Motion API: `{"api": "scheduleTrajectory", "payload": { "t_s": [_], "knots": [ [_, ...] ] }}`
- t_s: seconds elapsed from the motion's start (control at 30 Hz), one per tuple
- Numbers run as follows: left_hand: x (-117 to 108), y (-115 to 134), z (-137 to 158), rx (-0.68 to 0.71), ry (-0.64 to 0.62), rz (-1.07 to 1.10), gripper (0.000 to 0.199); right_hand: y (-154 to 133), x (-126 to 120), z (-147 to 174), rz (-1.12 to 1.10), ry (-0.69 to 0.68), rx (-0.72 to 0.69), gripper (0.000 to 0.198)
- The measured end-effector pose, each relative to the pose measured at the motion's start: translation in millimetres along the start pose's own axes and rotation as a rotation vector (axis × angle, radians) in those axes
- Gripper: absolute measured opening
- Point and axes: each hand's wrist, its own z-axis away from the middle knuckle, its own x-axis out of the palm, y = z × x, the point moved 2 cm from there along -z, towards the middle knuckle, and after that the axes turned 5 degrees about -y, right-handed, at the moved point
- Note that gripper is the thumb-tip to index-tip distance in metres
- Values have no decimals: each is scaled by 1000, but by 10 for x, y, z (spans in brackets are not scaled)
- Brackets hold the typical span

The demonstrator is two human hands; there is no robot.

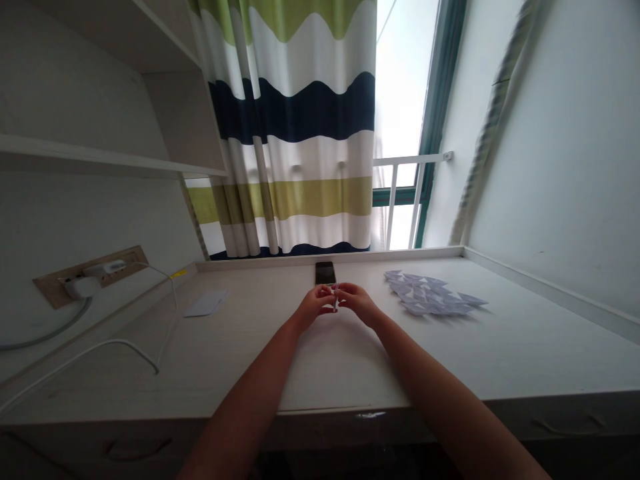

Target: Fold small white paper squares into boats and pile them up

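My left hand (316, 303) and my right hand (356, 300) meet above the middle of the white desk. Between their fingertips is a small folded piece of paper (335, 300), seen nearly edge-on and partly covered by the fingers. Both hands are closed on it in a pinch. Just beyond them lies a dark phone (325, 273) on the desk. To the right is a pile of folded paper pieces (430, 293), pointed and pale, overlapping one another. A flat stack of white paper (205, 304) rests to the left.
White cables (167, 320) run from a wall socket panel (90, 275) across the desk's left side. A raised rim (330, 256) borders the back, below a striped curtain (300, 120) and a window. Shelves (110, 157) overhang at left; a wall stands at right.
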Motion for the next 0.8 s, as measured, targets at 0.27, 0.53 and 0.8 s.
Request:
{"api": "scheduleTrajectory", "payload": {
  "t_s": [0.27, 0.53, 0.8],
  "knots": [
    [40, 21, 18, -22, -25, 141, 30, -56, 71, 45, -117, -61, 7, 23],
    [16, -1, 2, -36, -19, 172, 19, -36, 60, 33, -148, -60, 6, 22],
    [-22, -19, -5, -39, -25, 165, 16, -28, 29, 34, -116, -58, 10, 22]
  ]
}}
